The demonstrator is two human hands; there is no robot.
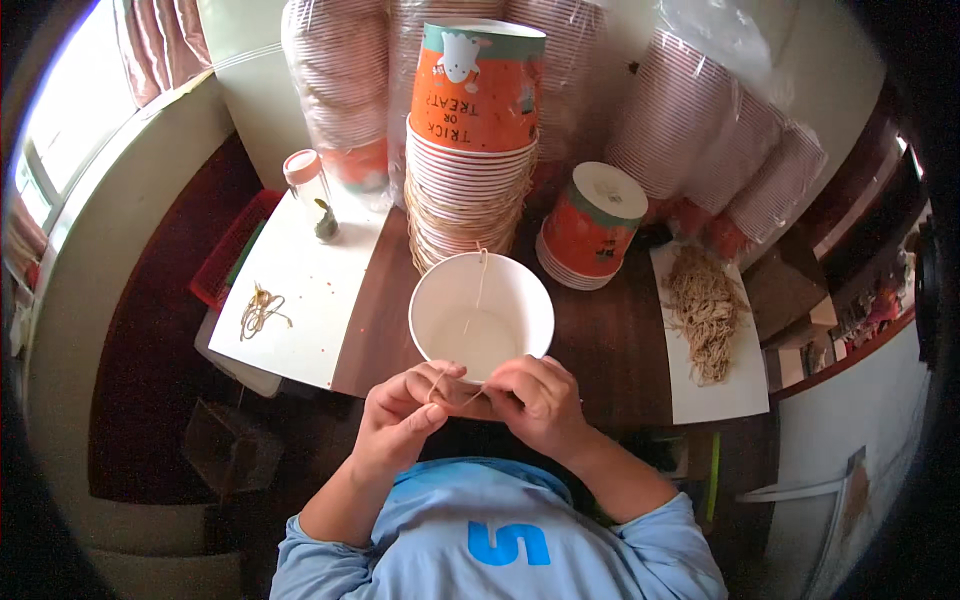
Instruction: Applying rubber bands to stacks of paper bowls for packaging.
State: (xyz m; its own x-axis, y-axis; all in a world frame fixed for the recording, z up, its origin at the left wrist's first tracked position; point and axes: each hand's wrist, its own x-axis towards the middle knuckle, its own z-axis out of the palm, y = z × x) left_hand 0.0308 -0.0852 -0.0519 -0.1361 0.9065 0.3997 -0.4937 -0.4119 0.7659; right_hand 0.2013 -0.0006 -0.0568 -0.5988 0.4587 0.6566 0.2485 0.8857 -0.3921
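Note:
A white paper bucket (440, 315) tilts toward me at the table's near edge, its open mouth showing the bare inside. At its far rim a thin tan cord (484, 275) is attached, with an end hanging down inside. My left hand (400, 408) is at the near rim, closed on a cord that loops about its fingers. My right hand (540, 400) pinches the same cord beside the near rim, and a short length spans the gap between both hands. Whether this cord passes through the bucket's wall is hidden by my fingers.
Behind the bucket rises a tall stack of upside-down orange buckets (472, 110), with a shorter stack (592, 225) to its right. A heap of tan cords (708, 315) lies at right, a few loose cords (264, 312) at left near a lidded clear bottle (312, 195). Plastic-wrapped bucket stacks (670, 115) line the wall.

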